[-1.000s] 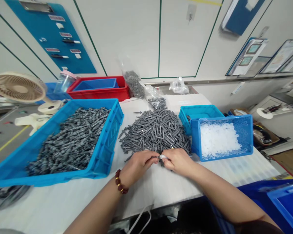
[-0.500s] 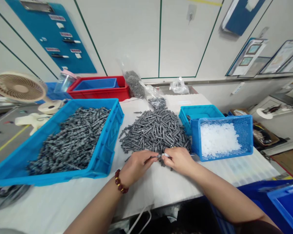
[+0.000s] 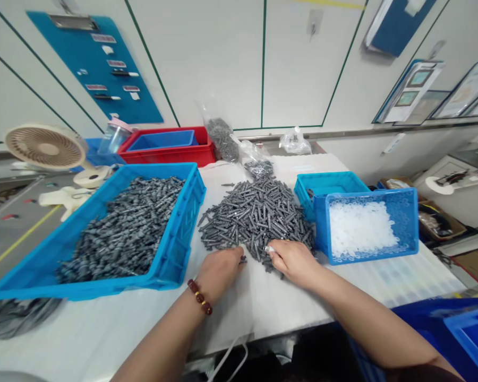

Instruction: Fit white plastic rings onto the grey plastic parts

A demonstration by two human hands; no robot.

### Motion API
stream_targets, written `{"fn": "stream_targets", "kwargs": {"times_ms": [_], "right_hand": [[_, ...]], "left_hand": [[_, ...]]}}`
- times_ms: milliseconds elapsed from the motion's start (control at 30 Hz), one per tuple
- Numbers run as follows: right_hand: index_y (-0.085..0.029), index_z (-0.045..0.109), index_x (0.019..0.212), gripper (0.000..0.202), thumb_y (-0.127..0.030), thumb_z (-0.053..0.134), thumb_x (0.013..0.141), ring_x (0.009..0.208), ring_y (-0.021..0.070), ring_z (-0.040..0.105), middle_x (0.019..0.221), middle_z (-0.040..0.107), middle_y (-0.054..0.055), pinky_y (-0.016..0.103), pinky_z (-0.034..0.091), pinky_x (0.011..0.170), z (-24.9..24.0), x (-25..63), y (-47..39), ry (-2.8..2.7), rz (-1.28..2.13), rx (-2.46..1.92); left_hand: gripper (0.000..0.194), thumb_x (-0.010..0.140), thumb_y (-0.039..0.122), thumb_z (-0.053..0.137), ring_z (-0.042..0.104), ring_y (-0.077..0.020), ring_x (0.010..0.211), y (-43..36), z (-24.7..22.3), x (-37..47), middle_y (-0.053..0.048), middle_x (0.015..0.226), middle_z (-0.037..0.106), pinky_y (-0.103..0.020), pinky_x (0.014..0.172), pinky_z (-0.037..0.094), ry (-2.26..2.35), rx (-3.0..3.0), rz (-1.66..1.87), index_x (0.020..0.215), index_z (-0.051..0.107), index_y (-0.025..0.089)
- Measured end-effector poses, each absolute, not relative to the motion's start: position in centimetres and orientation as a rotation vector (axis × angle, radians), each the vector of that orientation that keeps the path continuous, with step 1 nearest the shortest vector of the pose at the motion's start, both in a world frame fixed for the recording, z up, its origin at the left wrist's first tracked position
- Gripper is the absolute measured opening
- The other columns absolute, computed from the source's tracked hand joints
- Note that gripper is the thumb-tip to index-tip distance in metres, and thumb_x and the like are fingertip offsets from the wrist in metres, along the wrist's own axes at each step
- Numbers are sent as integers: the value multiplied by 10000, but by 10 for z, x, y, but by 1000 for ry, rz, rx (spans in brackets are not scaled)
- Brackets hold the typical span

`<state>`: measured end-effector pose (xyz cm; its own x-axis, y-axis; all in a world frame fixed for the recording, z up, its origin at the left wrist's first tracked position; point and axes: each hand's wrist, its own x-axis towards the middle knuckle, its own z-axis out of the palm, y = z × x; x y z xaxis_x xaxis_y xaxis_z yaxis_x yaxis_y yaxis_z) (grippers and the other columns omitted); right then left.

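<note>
My left hand (image 3: 221,268), a beaded bracelet at its wrist, is closed at the near-left edge of a heap of grey ribbed plastic pins (image 3: 258,209). The dark end of a grey pin (image 3: 243,259) pokes out from its fingers. At the near-right edge of the heap, my right hand (image 3: 295,262) pinches a small white cylindrical piece (image 3: 269,249); its exact kind is too small to tell. To the right of that hand, a tilted blue bin (image 3: 322,228) holds many small white rings (image 3: 360,225).
A large blue crate (image 3: 179,228) of grey parts stands at left. Behind the heap are clear bags (image 3: 258,168) of parts and a red bin (image 3: 171,155). A turquoise bin (image 3: 330,182) sits behind the tilted one. A beige fan (image 3: 45,147) stands at far left.
My hands have moved apart: the left has drawn back to the left from the right, with a grey pin in its fingers. My right hand keeps the white piece. The view has shifted slightly.
</note>
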<state>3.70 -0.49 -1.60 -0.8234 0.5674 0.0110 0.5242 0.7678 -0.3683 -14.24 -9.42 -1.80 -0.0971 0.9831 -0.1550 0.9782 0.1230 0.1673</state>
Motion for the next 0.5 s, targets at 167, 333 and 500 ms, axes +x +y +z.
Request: {"fn": "stream_targets", "kwargs": {"times_ms": [167,333,500], "right_hand": [[-183,555,771,184,-228,417,885,662,124,516,715,597,-2,241,233,583,-15,37,-4,-2816,527,-937],[-178,575,780,196,-228,413,879,657,131,528,718,618,9,244,237,580,-16,37,-5,-2842,489,-931],[-169,592,814,209,-264,420,886,685,147,555,762,642,35,243,279,598,-15,35,-8,-2906,473,-917]], "left_hand": [[93,826,253,461,560,-156,568,-92,-11,-151,2,627,596,-244,560,401,2057,1780,573,814,531,193],[119,813,289,487,492,-99,469,-91,-13,-151,39,600,553,-201,480,385,1771,1558,985,811,535,180],[96,810,271,536,544,-98,506,-93,-19,-142,42,597,592,-204,537,417,1704,1638,915,786,553,180]]}}
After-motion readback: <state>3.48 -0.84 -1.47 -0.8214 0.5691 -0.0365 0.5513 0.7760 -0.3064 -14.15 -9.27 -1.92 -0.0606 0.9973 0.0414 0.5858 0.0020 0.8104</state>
